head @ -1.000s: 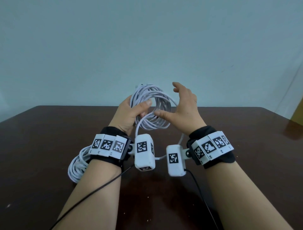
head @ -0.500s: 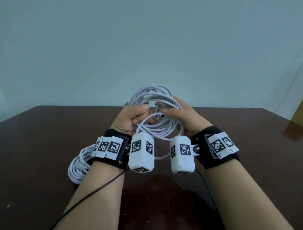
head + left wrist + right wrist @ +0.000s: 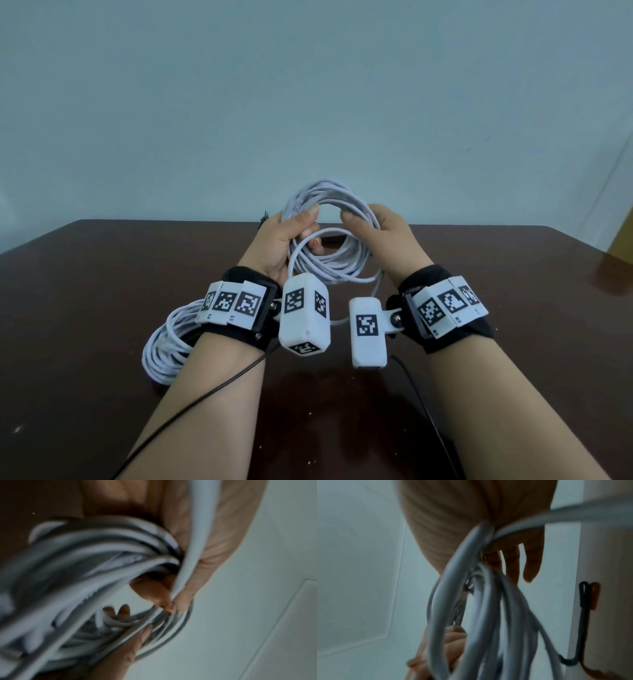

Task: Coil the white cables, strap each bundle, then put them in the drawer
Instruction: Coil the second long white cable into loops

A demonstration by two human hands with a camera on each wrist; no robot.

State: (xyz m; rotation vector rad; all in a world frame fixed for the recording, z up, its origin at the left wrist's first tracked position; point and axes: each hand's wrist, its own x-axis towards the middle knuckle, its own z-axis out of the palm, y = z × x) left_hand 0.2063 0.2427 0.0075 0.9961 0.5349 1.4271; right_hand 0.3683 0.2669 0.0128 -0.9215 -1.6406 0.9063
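A coil of white cable [image 3: 330, 202] is held upright above the dark table between both hands. My left hand [image 3: 286, 236] grips the coil's left side, thumb over the strands [image 3: 120, 550]. My right hand [image 3: 378, 233] grips its right side, fingers curled round the loops [image 3: 471, 588]. One loose strand [image 3: 342, 323] trails down from the coil behind the wrist cameras. A second white cable bundle [image 3: 164, 346] lies on the table under my left forearm, partly hidden by it. No strap and no drawer are in view.
The dark brown table [image 3: 102, 274] runs to a pale wall at the back. A thin black wire [image 3: 191, 401] hangs from my left wrist and another from my right wrist [image 3: 424, 404]. A yellow-brown edge [image 3: 625, 240] shows at the far right.
My right hand was open above the coil a second ago; it has come down and closed round the coil's right side. The coil now stands wider between both hands.
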